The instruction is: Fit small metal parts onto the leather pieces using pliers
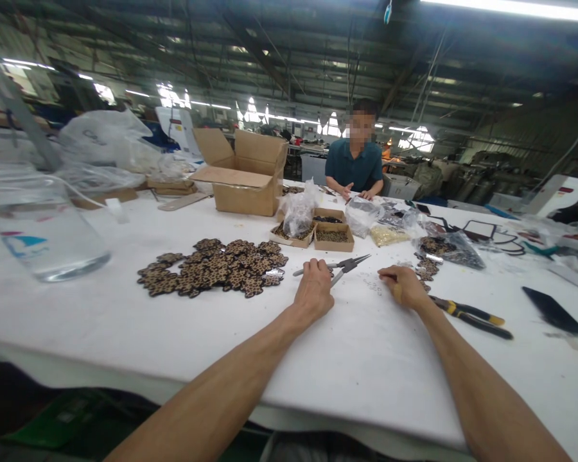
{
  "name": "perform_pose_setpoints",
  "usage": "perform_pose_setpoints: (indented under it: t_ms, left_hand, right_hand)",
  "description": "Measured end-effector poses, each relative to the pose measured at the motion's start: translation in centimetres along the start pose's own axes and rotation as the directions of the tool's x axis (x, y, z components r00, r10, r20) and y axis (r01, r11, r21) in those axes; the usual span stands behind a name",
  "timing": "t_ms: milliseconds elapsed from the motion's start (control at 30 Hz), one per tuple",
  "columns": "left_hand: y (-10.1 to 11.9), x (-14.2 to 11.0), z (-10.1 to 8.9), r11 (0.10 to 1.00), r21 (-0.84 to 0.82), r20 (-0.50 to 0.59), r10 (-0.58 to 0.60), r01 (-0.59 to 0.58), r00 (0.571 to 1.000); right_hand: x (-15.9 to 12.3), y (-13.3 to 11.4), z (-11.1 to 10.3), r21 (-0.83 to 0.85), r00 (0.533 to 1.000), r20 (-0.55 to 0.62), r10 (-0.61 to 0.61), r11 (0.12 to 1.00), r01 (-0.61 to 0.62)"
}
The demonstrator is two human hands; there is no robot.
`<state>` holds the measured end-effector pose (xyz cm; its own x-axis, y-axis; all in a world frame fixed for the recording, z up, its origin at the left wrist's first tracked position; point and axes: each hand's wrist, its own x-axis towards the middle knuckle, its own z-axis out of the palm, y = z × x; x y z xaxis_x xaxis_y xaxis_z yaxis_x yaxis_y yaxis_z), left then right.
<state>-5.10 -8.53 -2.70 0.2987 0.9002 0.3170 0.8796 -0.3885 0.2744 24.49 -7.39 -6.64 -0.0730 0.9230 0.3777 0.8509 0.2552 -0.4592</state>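
Note:
My left hand (pixel 313 292) is closed round the handles of slim silver needle-nose pliers (pixel 349 264), whose jaws point right and away from me. My right hand (pixel 404 285) rests on the white table (pixel 125 321) with its fingers curled in a pinch, by a scatter of tiny rings (pixel 372 282); what it pinches is too small to name. A pile of brown patterned flower-shaped pieces (pixel 216 266) lies left of my left hand.
Yellow-and-black pliers (pixel 472 316) lie right of my right hand, a dark phone (pixel 553 311) farther right. Small cardboard trays (pixel 333 237), plastic bags and an open carton (pixel 245 170) stand behind. A clear jar (pixel 43 224) is at left. A person sits across the table.

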Motion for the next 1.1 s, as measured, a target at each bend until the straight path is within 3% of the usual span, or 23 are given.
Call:
perform_pose_setpoints:
  t_ms: [133, 267, 467, 933, 1100]
  left_hand:
    - [0.1, 0.1, -0.2, 1.000, -0.011, 0.013, -0.004, 0.004, 1.000]
    - [0.2, 0.1, -0.3, 0.999, -0.039, 0.024, -0.019, 0.020, 1.000]
    - [0.0, 0.2, 0.0, 1.000, -0.012, 0.013, -0.013, 0.013, 1.000]
    - [0.0, -0.3, 0.8, 0.996, -0.079, -0.015, 0.032, -0.033, 0.999]
    - [0.1, -0.3, 0.6, 0.997, -0.067, 0.003, 0.047, -0.046, 0.999]
  right_hand:
    - [0.1, 1.4, -0.8, -0.072, 0.986, -0.139, 0.091, 0.992, -0.102]
    - [-0.5, 2.3, -1.0, -0.195, 0.999, -0.042, 0.033, 0.980, -0.041]
    - [-0.9, 1.2, -1.5, -0.258, 0.999, 0.046, 0.019, 0.966, -0.007]
    - [-0.5, 1.6, -2.1, -0.098, 0.965, 0.230, 0.127, 0.989, -0.107]
    - [-0.9, 1.6, -2.2, -0.081, 0.967, 0.225, 0.118, 0.991, -0.102]
